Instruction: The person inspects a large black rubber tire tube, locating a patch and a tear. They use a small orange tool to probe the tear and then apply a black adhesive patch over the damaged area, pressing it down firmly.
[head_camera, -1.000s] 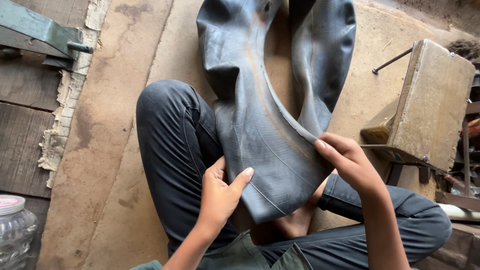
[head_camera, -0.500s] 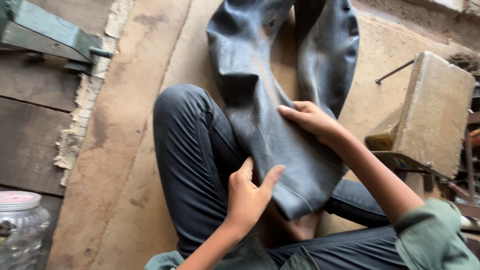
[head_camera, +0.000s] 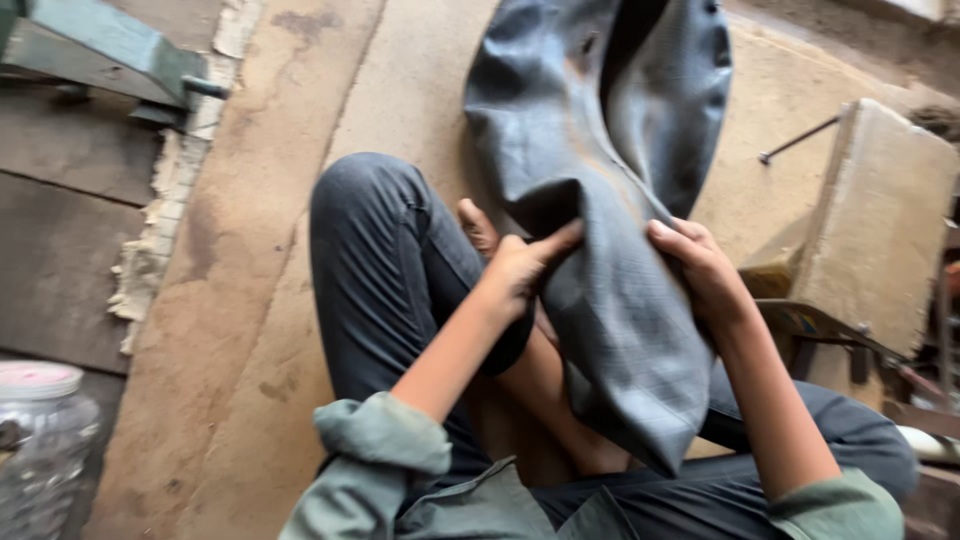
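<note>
We sit cross-legged on the floor (head_camera: 300, 200) with a limp black tube (head_camera: 600, 250) draped over our lap. Its long axis runs away from us, from a folded end low by our right thigh up toward the top edge of the view, where it splits into two flattened limbs.

Our left hand (head_camera: 520, 265) pinches the tube's left edge, thumb stretched out along the rubber and fingers curled behind it. Our right hand (head_camera: 705, 270) presses on the right edge, fingers flat on the rubber; we cannot tell whether the thumb closes behind it. The two hands sit level with each other, across the tube's width, with the rubber between them. Most of the tube lies ahead of the hands, the folded end hangs below them.

A pale box (head_camera: 880, 220) stands on the floor at our right, near the tube. A clear jar (head_camera: 45, 440) is at the lower left corner, well apart. A green metal frame (head_camera: 100, 55) is at the upper left.
</note>
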